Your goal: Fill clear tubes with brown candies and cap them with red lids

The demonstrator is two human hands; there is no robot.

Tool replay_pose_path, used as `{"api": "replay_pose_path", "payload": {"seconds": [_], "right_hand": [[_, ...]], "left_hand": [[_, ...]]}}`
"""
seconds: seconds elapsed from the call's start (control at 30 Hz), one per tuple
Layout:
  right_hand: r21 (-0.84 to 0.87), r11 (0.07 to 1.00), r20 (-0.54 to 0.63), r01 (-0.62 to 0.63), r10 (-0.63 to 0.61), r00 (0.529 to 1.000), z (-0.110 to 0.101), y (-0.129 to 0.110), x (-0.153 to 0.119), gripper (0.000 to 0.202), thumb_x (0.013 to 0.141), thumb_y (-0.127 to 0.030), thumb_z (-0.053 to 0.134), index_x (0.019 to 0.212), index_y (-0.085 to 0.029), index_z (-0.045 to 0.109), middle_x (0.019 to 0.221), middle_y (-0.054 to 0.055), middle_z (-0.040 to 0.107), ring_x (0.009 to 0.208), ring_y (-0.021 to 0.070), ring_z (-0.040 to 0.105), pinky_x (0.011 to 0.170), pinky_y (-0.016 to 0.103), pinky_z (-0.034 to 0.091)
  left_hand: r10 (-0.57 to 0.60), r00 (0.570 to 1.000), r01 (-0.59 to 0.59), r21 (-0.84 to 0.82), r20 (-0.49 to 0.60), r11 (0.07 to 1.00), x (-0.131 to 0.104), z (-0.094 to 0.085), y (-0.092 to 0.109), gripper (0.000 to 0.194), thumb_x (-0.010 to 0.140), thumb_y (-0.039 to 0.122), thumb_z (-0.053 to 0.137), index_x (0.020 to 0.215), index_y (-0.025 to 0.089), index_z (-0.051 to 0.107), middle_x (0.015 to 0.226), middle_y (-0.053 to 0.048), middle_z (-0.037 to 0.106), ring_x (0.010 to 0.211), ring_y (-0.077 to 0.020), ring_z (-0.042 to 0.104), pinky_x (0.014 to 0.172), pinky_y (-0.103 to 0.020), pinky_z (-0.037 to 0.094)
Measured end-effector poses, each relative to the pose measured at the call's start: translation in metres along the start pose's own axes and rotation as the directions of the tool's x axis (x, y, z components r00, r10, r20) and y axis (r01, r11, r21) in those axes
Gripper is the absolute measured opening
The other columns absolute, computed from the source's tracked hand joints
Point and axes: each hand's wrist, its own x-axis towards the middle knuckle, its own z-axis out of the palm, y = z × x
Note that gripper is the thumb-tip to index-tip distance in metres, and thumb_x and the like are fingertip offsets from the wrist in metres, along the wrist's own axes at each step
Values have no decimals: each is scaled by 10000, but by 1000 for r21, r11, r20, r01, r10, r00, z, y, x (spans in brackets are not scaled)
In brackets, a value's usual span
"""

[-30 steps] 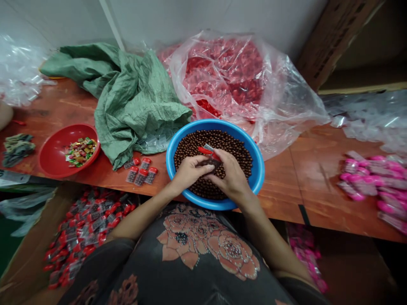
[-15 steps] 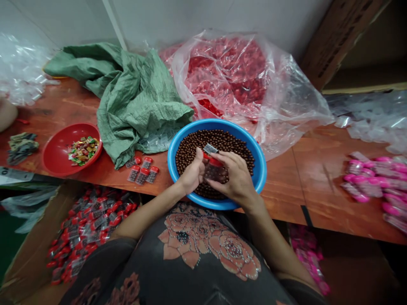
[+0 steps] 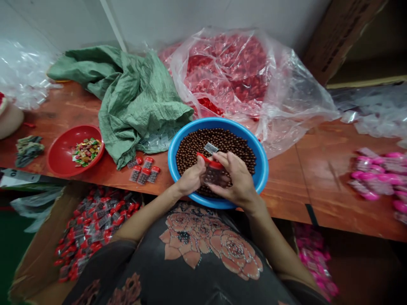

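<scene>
Over the blue basin (image 3: 265, 169) of small brown balls (image 3: 203, 137), my two hands are close together. My right hand (image 3: 239, 180) is curled round a small clear box (image 3: 213, 174) with a red top and dark contents. My left hand (image 3: 191, 177) is closed, its thumb against a red cap (image 3: 202, 158) beside that box. Just beyond my fingers is a clear plastic container (image 3: 210, 148); whether it lies on the balls or is held, I cannot tell. Left of the basin, several filled red-capped boxes (image 3: 144, 174) lie on the table.
A red bowl (image 3: 57, 152) of wrapped sweets and a green cloth sack (image 3: 136, 97) are on the left. Behind the basin spreads a clear bag (image 3: 229, 72) of red pieces. Pink-capped boxes (image 3: 378, 173) lie right. Below the table edge, a carton (image 3: 38, 241) holds red-capped boxes.
The red cap by my left thumb shows more and has shifted slightly left. My right fingers are a little more bent around the box. The view has shifted slightly.
</scene>
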Motion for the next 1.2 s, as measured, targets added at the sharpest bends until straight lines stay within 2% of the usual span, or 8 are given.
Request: {"api": "replay_pose_path", "payload": {"seconds": [0.17, 0.33, 0.43, 0.6, 0.8, 0.9, 1.07, 1.2], "right_hand": [[-51, 993, 38, 104, -102, 994, 4, -1, -2, 1099, 832, -324, 700, 1594, -233, -87, 1454, 127, 554, 1372, 292, 504, 1162, 578, 381], [-79, 997, -11, 6, -6, 1000, 6, -6, -2, 1059, 824, -377, 707, 1600, -258, -3, 1556, 151, 395, 1406, 345, 437, 1172, 620, 351], [-91, 996, -9, -3, 2, 1000, 4, -8, 3, 1011, 818, -395, 707, 1593, -234, 80, 1484, 172, 431, 1381, 356, 445, 1172, 622, 352], [-72, 997, 19, 1, 0, 1000, 2, -10, 8, 816, 826, -392, 673, 1517, -273, 256, 1350, 133, 533, 1349, 346, 475, 1168, 637, 343], [-141, 990, 36, 32, -27, 999, 8, -10, 7, 763, 806, -418, 672, 1455, -187, 344, 1319, 174, 571, 1313, 345, 509, 1153, 596, 373], [-170, 983, 30, 73, -69, 997, 8, -7, 8, 747, 788, -471, 676, 1423, -193, 398, 1292, 163, 610, 1274, 343, 545, 1135, 575, 387], [-212, 968, 44, 133, -127, 991, 7, -7, 6, 707, 808, -506, 666, 1415, -228, 431, 1264, 130, 648, 1227, 322, 596, 1135, 536, 386], [-126, 987, 56, 99, -92, 994, 14, -14, 3, 837, 815, -485, 706, 1519, -239, 325, 1324, 154, 604, 1279, 355, 557, 1121, 583, 399]], "left_hand": [[-72, 982, 52, -117, -174, 992, 2, 7, 8, 766, 874, 798, 331, 1172, 187, 685, 1036, -113, 746, 1114, -262, 657, 885, -385, 547], [-97, 960, 52, -174, -263, 983, 6, 12, 10, 430, 897, 524, 500, 1053, 187, 717, 910, -78, 757, 916, -242, 701, 798, -385, 561], [-118, 949, 70, -172, -291, 983, 7, 13, 12, 289, 835, 407, 567, 904, 165, 711, 807, -61, 735, 794, -212, 679, 751, -363, 549], [-169, 945, 123, -175, -281, 977, 9, 15, 14, 431, 900, 551, 457, 779, 179, 638, 607, -38, 610, 574, -158, 572, 584, -322, 486], [-149, 928, 114, -120, -341, 986, 13, 17, 0, 514, 902, 652, 456, 680, 196, 546, 538, -6, 525, 449, -104, 468, 448, -265, 372], [-106, 920, 72, -105, -378, 992, 13, 18, -6, 443, 925, 586, 441, 765, 199, 585, 519, 18, 499, 419, -96, 437, 414, -246, 343], [-49, 914, 33, -48, -403, 998, 7, 23, -10, 405, 960, 441, 367, 1207, 228, 607, 535, 42, 489, 416, -100, 422, 407, -230, 345], [32, 925, -51, -41, -378, 998, -7, 22, -3, 427, 971, 439, 373, 1272, 211, 572, 589, 30, 521, 435, -96, 452, 412, -218, 368]]}}
